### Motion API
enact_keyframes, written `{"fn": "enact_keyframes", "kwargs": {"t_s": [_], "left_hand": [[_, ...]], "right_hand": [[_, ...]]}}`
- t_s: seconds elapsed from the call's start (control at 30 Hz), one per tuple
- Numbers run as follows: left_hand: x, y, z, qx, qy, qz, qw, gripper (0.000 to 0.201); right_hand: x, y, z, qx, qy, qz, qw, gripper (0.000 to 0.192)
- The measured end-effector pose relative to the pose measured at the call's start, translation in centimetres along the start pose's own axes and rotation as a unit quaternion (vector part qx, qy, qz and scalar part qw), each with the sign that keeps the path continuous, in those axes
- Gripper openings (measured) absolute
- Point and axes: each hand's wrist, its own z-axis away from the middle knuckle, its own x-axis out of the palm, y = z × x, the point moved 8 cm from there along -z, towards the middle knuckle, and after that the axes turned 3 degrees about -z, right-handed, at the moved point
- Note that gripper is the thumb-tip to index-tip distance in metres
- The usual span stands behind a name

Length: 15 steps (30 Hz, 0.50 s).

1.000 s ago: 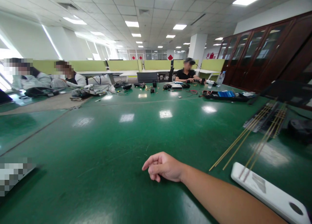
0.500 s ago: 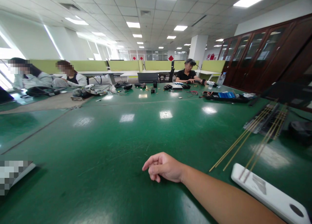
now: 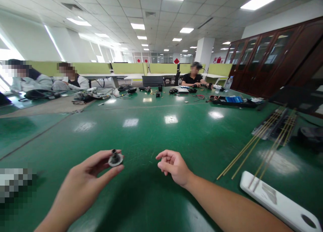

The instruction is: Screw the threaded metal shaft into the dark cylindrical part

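Green table (image 3: 143, 131): two hands (image 3: 85, 178) (image 3: 175, 168), one disc (image 3: 116, 162)

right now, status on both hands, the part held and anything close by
Left hand pinches round part, stem up. Right hand holds nothing, loosely curled. Sticks and white tool lie off to the right.
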Motion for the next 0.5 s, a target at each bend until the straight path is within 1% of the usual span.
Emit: {"fn": "enact_keyframes", "kwargs": {"t_s": [0.03, 0.1, 0.17, 0.2, 0.27, 0.33, 0.5], "left_hand": [[2.1, -0.1, -0.6, -0.008, -0.026, 0.031, 0.999, 0.051], [5.8, 0.0, -1.3, 0.003, -0.066, 0.076, 0.995, 0.046], [8.2, -0.2, -1.5, 0.018, -0.081, 0.071, 0.994, 0.039], [8.8, -0.5, -1.5, 0.026, -0.084, 0.058, 0.994, 0.037], [9.4, -1.3, -1.3, 0.044, -0.083, 0.021, 0.995, 0.033], [9.2, -2.1, -1.1, 0.061, -0.079, -0.013, 0.995, 0.031], [8.9, -2.9, -0.7, 0.078, -0.084, -0.052, 0.992, 0.03]], "right_hand": [[-0.3, -0.2, 0.0, -0.008, 0.015, 0.014, 1.0, 0.028], [-0.4, -0.5, -0.1, -0.02, 0.032, 0.05, 0.998, 0.029], [-0.3, -0.6, -0.1, -0.027, 0.036, 0.094, 0.995, 0.038], [-0.2, -0.5, -0.1, -0.026, 0.036, 0.115, 0.992, 0.044], [-0.1, -0.1, -0.1, -0.021, 0.034, 0.152, 0.988, 0.056], [0.1, 0.3, -0.1, -0.015, 0.03, 0.182, 0.983, 0.063], [0.6, 0.4, -0.1, -0.013, 0.014, 0.229, 0.973, 0.066]]}}
